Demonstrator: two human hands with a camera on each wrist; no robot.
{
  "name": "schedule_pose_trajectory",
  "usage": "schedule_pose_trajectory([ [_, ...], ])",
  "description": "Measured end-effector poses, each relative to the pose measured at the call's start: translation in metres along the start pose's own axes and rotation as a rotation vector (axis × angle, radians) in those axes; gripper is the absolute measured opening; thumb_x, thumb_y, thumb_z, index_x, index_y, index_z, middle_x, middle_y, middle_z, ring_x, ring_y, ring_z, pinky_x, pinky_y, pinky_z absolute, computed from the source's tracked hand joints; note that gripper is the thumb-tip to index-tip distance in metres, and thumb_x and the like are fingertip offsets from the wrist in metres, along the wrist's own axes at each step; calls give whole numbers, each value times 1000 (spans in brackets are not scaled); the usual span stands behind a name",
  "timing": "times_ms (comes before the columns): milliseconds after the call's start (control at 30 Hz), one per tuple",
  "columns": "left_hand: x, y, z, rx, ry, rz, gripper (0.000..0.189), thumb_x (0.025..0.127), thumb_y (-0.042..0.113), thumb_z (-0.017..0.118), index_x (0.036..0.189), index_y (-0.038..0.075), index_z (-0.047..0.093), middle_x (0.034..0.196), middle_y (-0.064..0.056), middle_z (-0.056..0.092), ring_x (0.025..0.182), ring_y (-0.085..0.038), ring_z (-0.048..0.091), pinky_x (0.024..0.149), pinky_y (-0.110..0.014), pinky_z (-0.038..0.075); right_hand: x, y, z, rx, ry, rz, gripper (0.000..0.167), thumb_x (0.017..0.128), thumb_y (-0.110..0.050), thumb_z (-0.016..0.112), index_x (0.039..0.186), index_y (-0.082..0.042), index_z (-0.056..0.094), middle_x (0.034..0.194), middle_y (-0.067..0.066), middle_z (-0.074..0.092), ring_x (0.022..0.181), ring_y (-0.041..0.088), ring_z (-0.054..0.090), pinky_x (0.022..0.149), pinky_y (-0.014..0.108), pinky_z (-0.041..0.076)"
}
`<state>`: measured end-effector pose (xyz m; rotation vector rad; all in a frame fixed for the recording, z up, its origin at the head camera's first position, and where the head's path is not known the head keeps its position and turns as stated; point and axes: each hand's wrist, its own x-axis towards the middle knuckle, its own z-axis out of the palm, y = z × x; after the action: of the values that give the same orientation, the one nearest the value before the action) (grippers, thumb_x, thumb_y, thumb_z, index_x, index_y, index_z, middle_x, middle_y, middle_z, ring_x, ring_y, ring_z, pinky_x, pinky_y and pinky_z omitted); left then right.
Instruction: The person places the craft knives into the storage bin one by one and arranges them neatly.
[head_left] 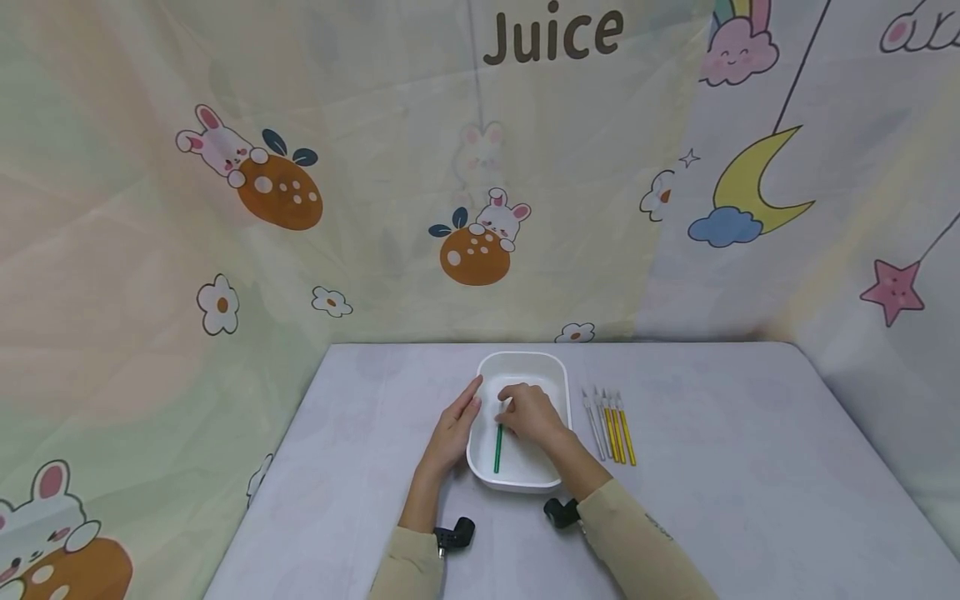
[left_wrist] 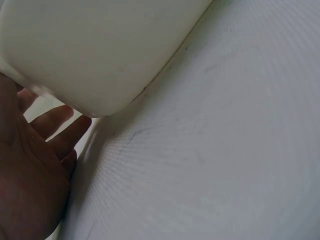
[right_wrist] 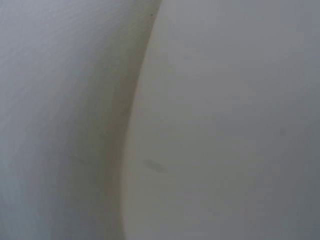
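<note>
A white rounded rectangular tray (head_left: 525, 482) stands on the table. My left hand (head_left: 450, 433) rests along its left side with fairly straight fingers; in the left wrist view those fingers (left_wrist: 65, 132) touch the tray's outer wall (left_wrist: 100, 55). Over the tray's inside, my right hand (head_left: 534, 415) pinches a slim green stick (head_left: 498, 450) near its far end. The fingers partly hide that end, so its kind cannot be told. The right wrist view shows only the tray's pale wall (right_wrist: 215, 125) and the cloth, without the hand.
Right of the tray lies a row of several slim sticks with pale pointed tips, some silver (head_left: 597, 437), some yellow (head_left: 627, 440). A pale cloth covers the table (head_left: 720, 467). Behind it hangs a printed curtain (head_left: 390, 208).
</note>
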<state>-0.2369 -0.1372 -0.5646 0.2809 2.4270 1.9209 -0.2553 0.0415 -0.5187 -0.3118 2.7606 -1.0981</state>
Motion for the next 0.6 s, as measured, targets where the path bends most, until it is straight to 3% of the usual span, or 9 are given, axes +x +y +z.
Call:
schedule_pose_trajectory([
  [300,2,0,0,-4,-6,-8,48,113,32,44,161,27,42,168,8,36,158,-20,29,130,-51,23,-1,0,-1,23,37,-15,38,91,-14,81,126,-3,71,67,-2,67,56,10,61,52,22,48],
  [600,1,-2,-1,-17,2,-10,46,111,39,46,157,35,45,166,9,38,158,-20,30,130,-51,23,-2,-3,-7,29,108,-72,41,92,-20,81,129,-5,70,70,-4,68,57,9,60,52,22,48],
])
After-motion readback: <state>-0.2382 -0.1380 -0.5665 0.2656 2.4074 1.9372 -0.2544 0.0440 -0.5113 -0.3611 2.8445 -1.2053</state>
